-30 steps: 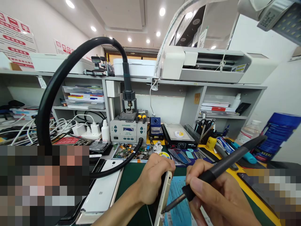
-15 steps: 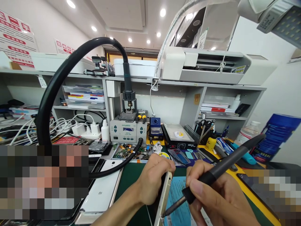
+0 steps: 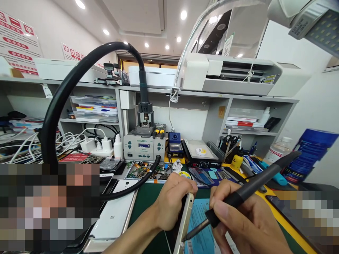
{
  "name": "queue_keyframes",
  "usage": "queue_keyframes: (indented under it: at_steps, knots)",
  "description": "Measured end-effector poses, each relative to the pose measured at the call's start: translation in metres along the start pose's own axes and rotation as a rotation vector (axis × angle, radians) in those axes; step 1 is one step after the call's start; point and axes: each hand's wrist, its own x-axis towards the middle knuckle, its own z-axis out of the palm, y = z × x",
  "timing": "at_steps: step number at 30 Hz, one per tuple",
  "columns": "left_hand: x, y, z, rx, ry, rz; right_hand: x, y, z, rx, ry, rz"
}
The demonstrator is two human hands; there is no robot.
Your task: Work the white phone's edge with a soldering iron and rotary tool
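The gold-framed phone (image 3: 185,217) is standing on its side, tilted, over the near part of the tabletop (image 3: 277,216), about midway between the left and right edges. The fingers of the left hand (image 3: 172,201) are clamping its far end, and this grip is not visibly changing during the last second. The fingers of the right hand (image 3: 246,218) are pinching the dark handle of a soldering iron (image 3: 239,195), whose tip is resting, as it seems, against the phone's metal side, close to the near end. Only this tip is shifting, very slightly, so I am judging that the work is staying at one small spot, and that the phone is needing this steady hold. Beside the phone, a blue sheet (image 3: 203,208) is lying on the green mat (image 3: 143,199). Farther out, a white phone (image 3: 112,215) is lying toward the left edge, a dark flat device (image 3: 287,211) toward the right edge, and a parts tray (image 3: 144,181) is sitting toward the far edge, before a grey station (image 3: 143,150); these are not moving.
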Motion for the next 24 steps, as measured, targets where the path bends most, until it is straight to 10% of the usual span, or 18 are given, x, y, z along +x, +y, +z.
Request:
queue_keyframes:
  at_steps: [24]
  knots:
    - [-0.0027,-0.0012,-0.0002,0.065,-0.011,0.027,0.0017,0.0013,-0.0037,-0.017,-0.047,-0.004]
